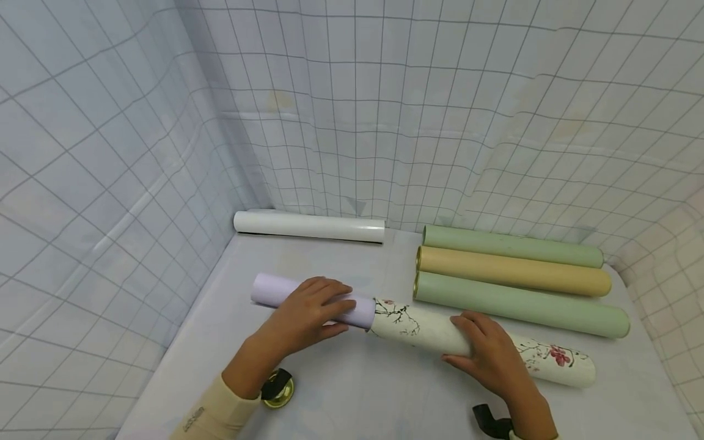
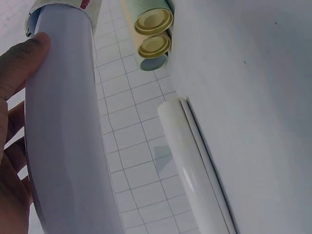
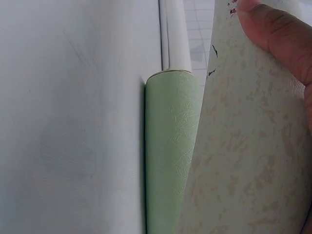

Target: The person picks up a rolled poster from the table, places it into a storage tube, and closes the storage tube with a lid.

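Observation:
A lavender paper roll [image 1: 275, 289] lies at mid-table with its right end inside a white cardboard tube [image 1: 423, 327] printed with dark branches and red blossoms. My left hand [image 1: 308, 311] holds the roll, fingers over its top and thumb on the near side. In the left wrist view the thumb presses the lavender roll [image 2: 68, 122] just short of the tube's mouth [image 2: 92, 14]. Around the middle of the tube, my right hand [image 1: 486, 354] grips it. The right wrist view shows the thumb lying along the blossom tube [image 3: 243, 146].
Two green tubes [image 1: 522, 307] and a yellow tube [image 1: 511, 269] lie side by side at the right. A glossy white roll [image 1: 308, 226] rests by the back wall sheet. Beside my left wrist sits a round gold lid [image 1: 283, 398]. Gridded sheets [image 1: 385, 122] surround the table.

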`<state>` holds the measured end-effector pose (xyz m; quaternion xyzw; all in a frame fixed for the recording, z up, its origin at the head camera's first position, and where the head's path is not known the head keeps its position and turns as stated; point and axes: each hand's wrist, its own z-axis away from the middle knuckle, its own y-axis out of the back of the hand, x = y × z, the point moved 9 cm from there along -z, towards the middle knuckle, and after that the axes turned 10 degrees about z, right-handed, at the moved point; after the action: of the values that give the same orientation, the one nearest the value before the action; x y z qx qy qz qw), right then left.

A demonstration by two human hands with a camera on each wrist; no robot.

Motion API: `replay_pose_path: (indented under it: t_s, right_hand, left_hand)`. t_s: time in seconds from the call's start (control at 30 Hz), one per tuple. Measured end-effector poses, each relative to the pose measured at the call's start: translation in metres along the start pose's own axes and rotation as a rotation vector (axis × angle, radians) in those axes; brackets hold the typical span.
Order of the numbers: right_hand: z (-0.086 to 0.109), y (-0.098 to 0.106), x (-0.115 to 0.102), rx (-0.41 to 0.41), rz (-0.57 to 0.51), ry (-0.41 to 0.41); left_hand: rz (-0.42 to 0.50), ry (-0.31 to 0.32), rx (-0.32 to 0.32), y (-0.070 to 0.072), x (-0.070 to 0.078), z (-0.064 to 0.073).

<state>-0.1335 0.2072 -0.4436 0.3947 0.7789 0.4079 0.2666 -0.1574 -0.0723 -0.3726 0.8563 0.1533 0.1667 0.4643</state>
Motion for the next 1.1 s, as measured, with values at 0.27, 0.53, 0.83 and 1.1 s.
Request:
replay_pose_path:
  t_s: [0.27,0.53,0.83,1.1]
  right_hand:
    - [-0.001,0.003,0.000,0.012,-0.003,-0.005]
    - [-0.001,0.003,0.000,0.014,-0.007,-0.015]
    - [0.001,0.003,0.001,0.012,-0.013,-0.025]
    - [0.000,0.005,0.000,0.030,-0.013,-0.007]
  left_hand:
    - [-0.011,0.058,-0.020,0.008,-0.013,0.015]
    - [-0.016,0.136,-0.002,0.023,-0.030,0.031]
    - [-0.006,0.189,0.054,0.042,-0.043,0.046]
    - [0.007,0.203,0.070,0.044,-0.044,0.045]
